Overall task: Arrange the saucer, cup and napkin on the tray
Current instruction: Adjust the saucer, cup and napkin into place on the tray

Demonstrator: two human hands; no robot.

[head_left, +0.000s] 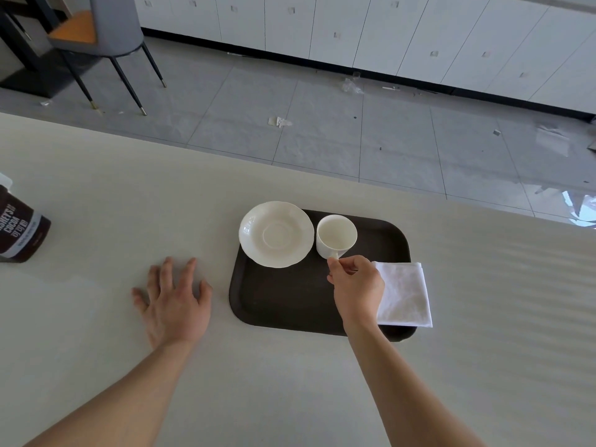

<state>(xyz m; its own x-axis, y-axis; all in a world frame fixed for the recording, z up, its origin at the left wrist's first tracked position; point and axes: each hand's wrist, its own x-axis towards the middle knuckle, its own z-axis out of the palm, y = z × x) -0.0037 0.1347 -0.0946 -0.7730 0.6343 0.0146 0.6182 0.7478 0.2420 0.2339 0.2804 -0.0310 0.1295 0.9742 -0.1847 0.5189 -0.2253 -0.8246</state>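
Observation:
A dark brown tray [290,304] lies on the pale table. A white scalloped saucer [276,234] rests on its far left corner, overhanging the rim. Right of the saucer, an empty white cup [336,235] stands upright on the tray. My right hand [354,285] pinches the cup's handle from the near side. A folded white napkin [404,293] lies over the tray's right edge, partly hidden by that hand. My left hand [174,301] rests flat on the table left of the tray, fingers spread, holding nothing.
A brown cocoa container [21,227] stands at the table's left edge. The table's far edge runs diagonally behind the tray, with tiled floor beyond. A grey chair [106,37] stands on the floor at far left.

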